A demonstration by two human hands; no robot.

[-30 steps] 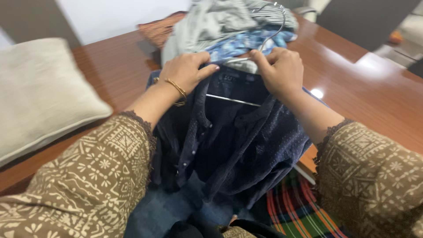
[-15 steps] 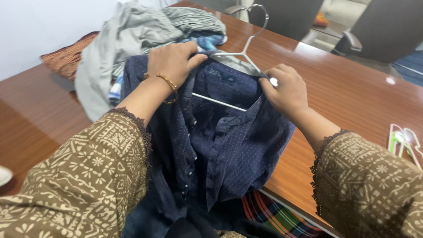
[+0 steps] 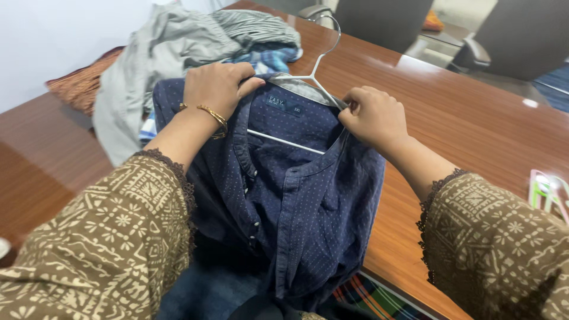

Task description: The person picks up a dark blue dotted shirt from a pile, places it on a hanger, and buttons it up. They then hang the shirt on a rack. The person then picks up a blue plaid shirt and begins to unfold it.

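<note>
While the navy dotted shirt (image 3: 308,195) lies front-up on the brown wooden table (image 3: 462,124), its lower part hanging over the near edge toward the person, both hands work at its collar. The left hand (image 3: 216,86) grips the shirt's left shoulder, fingers curled and pressed together over the fabric with the thumb pointing toward the neck opening (a gold bangle (image 3: 212,115) sits on that wrist). The right hand (image 3: 373,115) pinches the shirt's other shoulder, fingers bunched tight around cloth and the end of the white hanger (image 3: 308,77) inside it. The hanger's crossbar runs across the open neck of the shirt, and its hook rises beyond the collar, away from the person. Just beyond the shirt, touching its far edge, lies a heap of clothes (image 3: 178,41) in grey, striped and blue plaid cloth. To the right of the shirt, well apart from it near the table's edge, lie pale green and pink plastic hangers (image 3: 548,189). Beyond the shirt, across the table, stand dark chairs (image 3: 504,35).
</note>
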